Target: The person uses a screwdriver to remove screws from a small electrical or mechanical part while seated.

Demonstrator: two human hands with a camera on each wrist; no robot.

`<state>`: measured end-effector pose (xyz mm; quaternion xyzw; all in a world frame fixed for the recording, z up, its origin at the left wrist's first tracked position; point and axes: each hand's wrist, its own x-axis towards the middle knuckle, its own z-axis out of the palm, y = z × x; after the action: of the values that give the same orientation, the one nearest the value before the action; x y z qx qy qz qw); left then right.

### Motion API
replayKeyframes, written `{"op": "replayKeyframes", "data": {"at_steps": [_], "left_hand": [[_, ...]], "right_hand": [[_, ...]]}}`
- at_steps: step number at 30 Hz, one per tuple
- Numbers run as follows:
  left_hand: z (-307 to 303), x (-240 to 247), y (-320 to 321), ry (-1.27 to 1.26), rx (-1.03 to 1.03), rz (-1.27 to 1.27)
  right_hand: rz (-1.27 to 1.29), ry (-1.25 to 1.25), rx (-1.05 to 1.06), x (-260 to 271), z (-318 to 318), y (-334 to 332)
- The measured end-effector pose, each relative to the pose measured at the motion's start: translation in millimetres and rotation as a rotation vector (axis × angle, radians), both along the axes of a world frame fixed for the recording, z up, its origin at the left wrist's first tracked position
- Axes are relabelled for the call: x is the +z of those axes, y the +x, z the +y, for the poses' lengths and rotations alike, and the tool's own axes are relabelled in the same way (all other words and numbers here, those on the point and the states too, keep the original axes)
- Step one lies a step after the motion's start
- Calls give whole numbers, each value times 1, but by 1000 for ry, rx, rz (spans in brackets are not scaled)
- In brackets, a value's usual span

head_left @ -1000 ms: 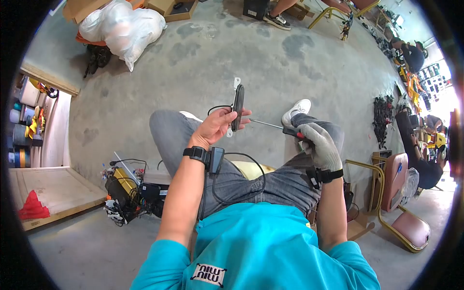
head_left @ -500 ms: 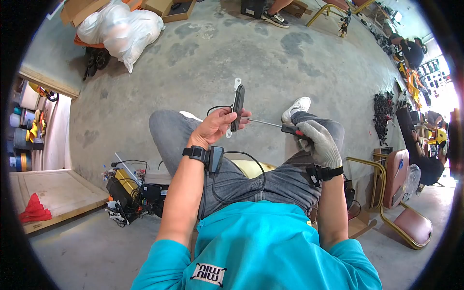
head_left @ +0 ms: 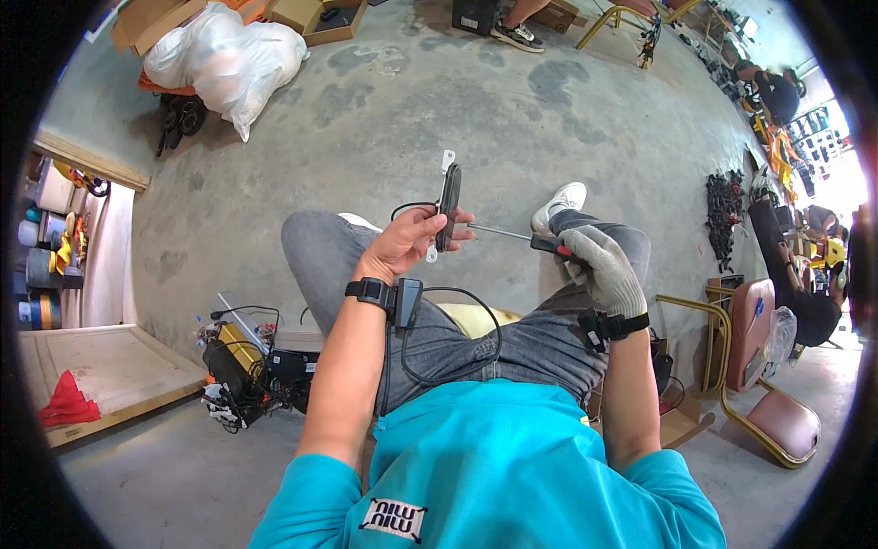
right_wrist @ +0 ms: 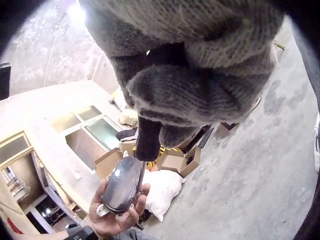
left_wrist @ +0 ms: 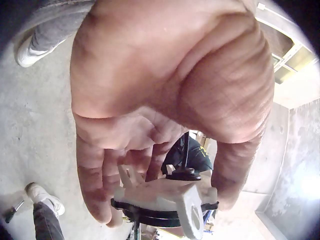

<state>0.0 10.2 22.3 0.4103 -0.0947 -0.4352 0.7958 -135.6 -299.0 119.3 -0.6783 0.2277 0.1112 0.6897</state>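
Observation:
My bare left hand [head_left: 407, 240] grips a slim unit [head_left: 449, 209] upright between thumb and fingers. In the right wrist view the glossy dark oval face [right_wrist: 122, 182] shows. Its pale back [left_wrist: 160, 197], with tabs and a black cable, appears in the left wrist view. My right hand [head_left: 604, 270], in a grey knitted glove, holds a screwdriver [head_left: 549, 245] by its black and red handle. The shaft points left at the unit, its tip close to the left fingertips in the head view.
A yellowish seat shows between my legs. Left on the floor lies a pile of cables and electronic parts [head_left: 247, 366], beside a wooden board with red cloth [head_left: 69, 400]. White bags [head_left: 229, 69] and boxes stand ahead; a chair [head_left: 782, 425] is at the right.
The screwdriver has shifted very slightly left, toward the unit. The left hand keeps its grip on the unit, and both hands otherwise look nearly the same.

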Motion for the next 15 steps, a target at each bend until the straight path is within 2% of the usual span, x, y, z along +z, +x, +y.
{"op": "replayKeyframes", "data": {"at_steps": [15], "left_hand": [[-2,-2,0,-33,21,6]], "right_hand": [[-14,-14,0,0,1,-1]]}}
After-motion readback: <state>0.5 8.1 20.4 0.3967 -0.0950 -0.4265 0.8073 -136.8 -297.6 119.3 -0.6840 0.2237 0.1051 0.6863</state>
